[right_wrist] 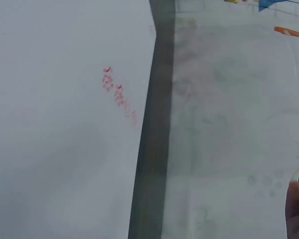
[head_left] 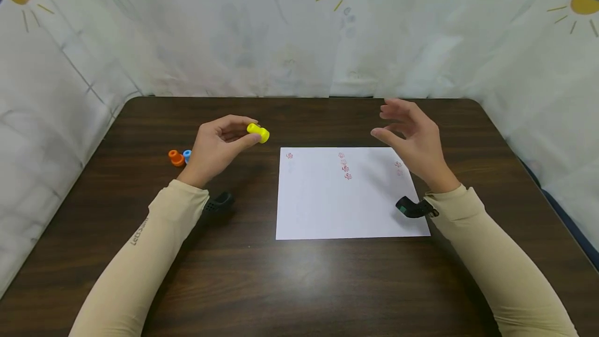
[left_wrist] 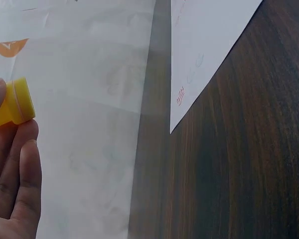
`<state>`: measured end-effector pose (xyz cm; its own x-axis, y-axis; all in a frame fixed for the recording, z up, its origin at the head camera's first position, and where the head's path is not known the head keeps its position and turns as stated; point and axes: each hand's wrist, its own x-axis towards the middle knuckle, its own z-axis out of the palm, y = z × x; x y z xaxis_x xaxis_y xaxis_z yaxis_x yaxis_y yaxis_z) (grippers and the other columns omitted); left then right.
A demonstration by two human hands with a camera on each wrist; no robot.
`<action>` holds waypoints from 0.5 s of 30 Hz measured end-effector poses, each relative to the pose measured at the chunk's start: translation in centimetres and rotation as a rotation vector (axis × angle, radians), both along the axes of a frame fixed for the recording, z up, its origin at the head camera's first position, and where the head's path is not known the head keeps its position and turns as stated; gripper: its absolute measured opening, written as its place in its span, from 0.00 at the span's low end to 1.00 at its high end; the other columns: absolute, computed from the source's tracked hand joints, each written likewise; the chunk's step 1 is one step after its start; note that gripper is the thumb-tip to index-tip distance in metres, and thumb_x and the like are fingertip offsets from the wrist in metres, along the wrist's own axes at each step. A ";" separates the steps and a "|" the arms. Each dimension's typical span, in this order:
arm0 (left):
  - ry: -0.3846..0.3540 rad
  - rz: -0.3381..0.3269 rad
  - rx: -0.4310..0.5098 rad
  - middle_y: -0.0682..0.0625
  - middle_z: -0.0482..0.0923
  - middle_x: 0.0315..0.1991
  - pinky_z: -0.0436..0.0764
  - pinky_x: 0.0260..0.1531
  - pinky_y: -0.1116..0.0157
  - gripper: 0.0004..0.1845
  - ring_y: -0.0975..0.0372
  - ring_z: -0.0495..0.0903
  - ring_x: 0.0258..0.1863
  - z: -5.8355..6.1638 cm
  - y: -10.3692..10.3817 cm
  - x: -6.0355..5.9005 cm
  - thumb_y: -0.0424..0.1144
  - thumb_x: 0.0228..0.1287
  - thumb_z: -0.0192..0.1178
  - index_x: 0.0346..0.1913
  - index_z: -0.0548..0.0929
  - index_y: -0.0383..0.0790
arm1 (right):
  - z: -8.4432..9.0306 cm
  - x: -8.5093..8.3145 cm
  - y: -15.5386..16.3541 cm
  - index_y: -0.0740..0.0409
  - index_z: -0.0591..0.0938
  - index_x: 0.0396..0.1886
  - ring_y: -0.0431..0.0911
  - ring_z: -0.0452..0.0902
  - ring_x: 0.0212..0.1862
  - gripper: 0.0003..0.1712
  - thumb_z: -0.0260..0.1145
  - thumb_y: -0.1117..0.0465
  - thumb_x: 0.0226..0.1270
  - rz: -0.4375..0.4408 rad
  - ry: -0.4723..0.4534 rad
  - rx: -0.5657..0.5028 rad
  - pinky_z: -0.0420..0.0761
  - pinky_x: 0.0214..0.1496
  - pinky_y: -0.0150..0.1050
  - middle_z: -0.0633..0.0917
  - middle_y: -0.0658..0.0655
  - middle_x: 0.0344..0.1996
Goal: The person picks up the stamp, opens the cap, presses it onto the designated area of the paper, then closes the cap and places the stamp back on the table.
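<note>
My left hand (head_left: 211, 148) pinches a small yellow stamp (head_left: 258, 133) between thumb and fingers, raised over the table left of the paper. In the left wrist view, the wide round end of the yellow stamp (left_wrist: 23, 101) shows beside the fingertips. A white sheet of paper (head_left: 327, 209) lies flat with small red prints (head_left: 345, 168) near its far edge, some of them faint. Over the sheet's far right corner hovers my right hand (head_left: 415, 142), fingers loosely bent and holding nothing. Only a few of its fingers (right_wrist: 295, 209) enter the right wrist view.
An orange stamp (head_left: 176, 158) stands left of my left hand, beside a blue one (head_left: 187, 154) partly hidden by that hand. The dark wooden table (head_left: 299, 290) ends at a pale patterned curtain (head_left: 224, 46) behind and on the sides.
</note>
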<state>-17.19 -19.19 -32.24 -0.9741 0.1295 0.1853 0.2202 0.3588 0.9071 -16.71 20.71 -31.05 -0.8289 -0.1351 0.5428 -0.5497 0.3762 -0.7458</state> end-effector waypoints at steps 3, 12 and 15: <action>0.000 0.001 0.014 0.55 0.89 0.50 0.86 0.49 0.76 0.20 0.68 0.88 0.45 0.0 0.1 0.1 0.47 0.65 0.73 0.57 0.86 0.44 | 0.5 -0.1 -1.0 0.59 0.80 0.66 0.37 0.84 0.56 0.33 0.74 0.76 0.60 0.027 -0.011 -0.092 0.85 0.54 0.27 0.85 0.49 0.56; -0.005 -0.010 0.071 0.57 0.88 0.49 0.87 0.47 0.75 0.21 0.67 0.88 0.45 0.1 0.5 0.1 0.45 0.65 0.73 0.58 0.86 0.40 | 1.4 -0.3 -3.6 0.56 0.83 0.62 0.41 0.87 0.51 0.28 0.74 0.73 0.62 0.103 -0.048 -0.295 0.87 0.56 0.31 0.87 0.49 0.51; -0.016 -0.014 0.082 0.57 0.88 0.49 0.87 0.46 0.75 0.21 0.67 0.88 0.45 0.1 0.7 0.1 0.45 0.65 0.73 0.57 0.86 0.41 | 1.6 -0.3 -4.3 0.56 0.83 0.61 0.42 0.87 0.50 0.27 0.74 0.73 0.61 0.121 -0.048 -0.325 0.87 0.56 0.32 0.88 0.49 0.50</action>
